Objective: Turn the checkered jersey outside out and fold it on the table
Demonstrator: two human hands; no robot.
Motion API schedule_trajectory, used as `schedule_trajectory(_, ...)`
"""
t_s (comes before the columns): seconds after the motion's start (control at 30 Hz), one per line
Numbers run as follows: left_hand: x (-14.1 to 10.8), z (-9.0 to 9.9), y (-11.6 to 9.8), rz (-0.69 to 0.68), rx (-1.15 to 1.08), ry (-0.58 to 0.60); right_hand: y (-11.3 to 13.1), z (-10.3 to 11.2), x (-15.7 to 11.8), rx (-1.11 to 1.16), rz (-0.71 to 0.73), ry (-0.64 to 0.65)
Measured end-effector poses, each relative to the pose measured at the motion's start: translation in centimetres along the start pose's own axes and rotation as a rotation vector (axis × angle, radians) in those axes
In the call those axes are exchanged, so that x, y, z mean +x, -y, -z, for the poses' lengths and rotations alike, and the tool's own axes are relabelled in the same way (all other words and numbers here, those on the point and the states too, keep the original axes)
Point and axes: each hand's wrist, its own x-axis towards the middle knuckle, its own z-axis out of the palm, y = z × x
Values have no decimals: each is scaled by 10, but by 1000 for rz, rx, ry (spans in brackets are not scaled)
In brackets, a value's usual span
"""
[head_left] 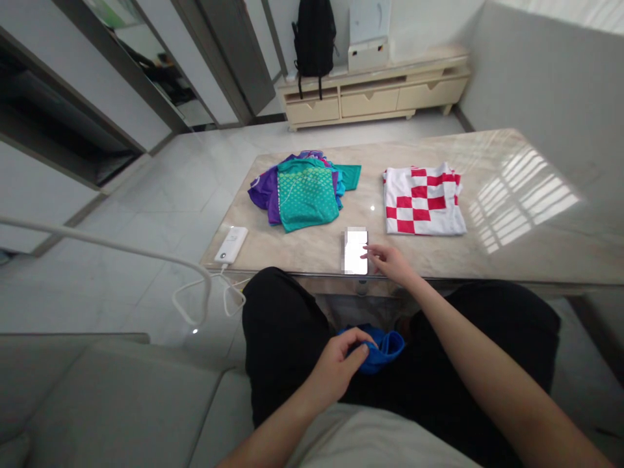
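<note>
A smartphone [355, 252] with a bright white screen lies near the front edge of the table. My right hand [387, 260] reaches over its right side, fingers stretched out at the screen and holding nothing. Between my knees, my left hand [344, 357] is closed on a blue cloth [383, 354], which is bunched and hangs down between my legs. A green and purple pile of shirts [307, 195] lies on the left part of the table. To the right is a folded red and white checked shirt [423, 201].
A white power bank [231, 246] with a white cable [205, 286] sits at the table's [487, 253] left front corner. Beyond the table stands a low cream cabinet [370, 101] bearing a black backpack [315, 39] and white boxes [369, 55]. A grey sofa [121, 396] is at my left.
</note>
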Motion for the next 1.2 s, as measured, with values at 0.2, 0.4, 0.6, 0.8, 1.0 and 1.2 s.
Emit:
schedule_trajectory(0.2,1,1,3,-6,18,-1,1,-1,-2,-12,8,9)
schedule_trajectory(0.4,-1,0,6,-9,10,-3,2,7,-2,-62,11,-37)
schedule_trajectory(0.6,-3,1,13,-27,35,13,4,9,-3,-12,34,8)
schedule_trajectory(0.8,-3,0,13,-32,28,9,3,5,-4,25,28,43)
schedule_trajectory(1.0,-4,0,13,-29,36,4,3,5,-3,8,36,36)
schedule_trajectory(1.2,-3,-1,15,-35,50,-10,2,5,-5,-34,42,22)
